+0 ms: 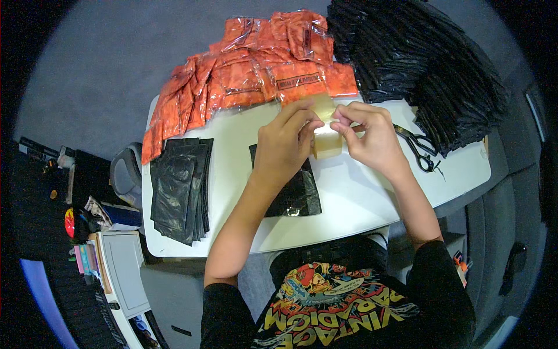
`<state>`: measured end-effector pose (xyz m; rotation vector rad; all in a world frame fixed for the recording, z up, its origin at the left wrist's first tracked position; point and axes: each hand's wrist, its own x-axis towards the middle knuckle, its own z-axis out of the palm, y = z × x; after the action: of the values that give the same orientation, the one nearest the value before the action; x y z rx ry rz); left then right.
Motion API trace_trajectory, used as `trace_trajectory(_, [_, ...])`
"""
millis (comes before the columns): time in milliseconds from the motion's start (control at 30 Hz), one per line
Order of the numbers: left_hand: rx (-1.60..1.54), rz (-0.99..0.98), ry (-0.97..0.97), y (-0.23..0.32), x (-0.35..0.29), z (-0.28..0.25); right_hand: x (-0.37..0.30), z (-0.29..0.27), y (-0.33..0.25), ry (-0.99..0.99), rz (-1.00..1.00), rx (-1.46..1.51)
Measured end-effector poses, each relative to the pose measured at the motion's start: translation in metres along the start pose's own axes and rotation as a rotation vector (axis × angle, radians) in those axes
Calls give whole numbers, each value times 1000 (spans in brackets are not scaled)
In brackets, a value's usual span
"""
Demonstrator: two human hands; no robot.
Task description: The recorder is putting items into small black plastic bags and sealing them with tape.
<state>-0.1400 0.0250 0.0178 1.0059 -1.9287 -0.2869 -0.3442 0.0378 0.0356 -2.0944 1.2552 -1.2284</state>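
Over the middle of the white table (pixel 360 198), a wide roll of yellowish clear packing tape (pixel 328 145) is between my two hands. My left hand (pixel 286 138) is closed at the tape's left side, thumb and fingers pinched together. From the other side my right hand (pixel 371 135) pinches the tape's edge between thumb and fingertips. A flat black plastic bag (pixel 303 195) lies beneath my left wrist and forearm, which partly hide it. Black-handled scissors (pixel 419 146) rest to the right of my right hand, partly hidden by it.
Clear-wrapped orange packets (pixel 244 72) are heaped along the far edge. A stack of black plastic bags (pixel 177 189) lies at the table's left. A large pile of black bags (pixel 418 64) fills the far right. Beyond the left edge stand a grey chair (pixel 125 168) and a white cabinet (pixel 125 270).
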Motion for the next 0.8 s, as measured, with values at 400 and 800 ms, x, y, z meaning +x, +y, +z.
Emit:
trace_trajectory(400, [41, 87, -71, 1, 4, -8, -5, 2, -3, 17, -53, -101])
trace_trajectory(800, [340, 22, -18, -1, -3, 14, -4, 9, 3, 65, 99, 2])
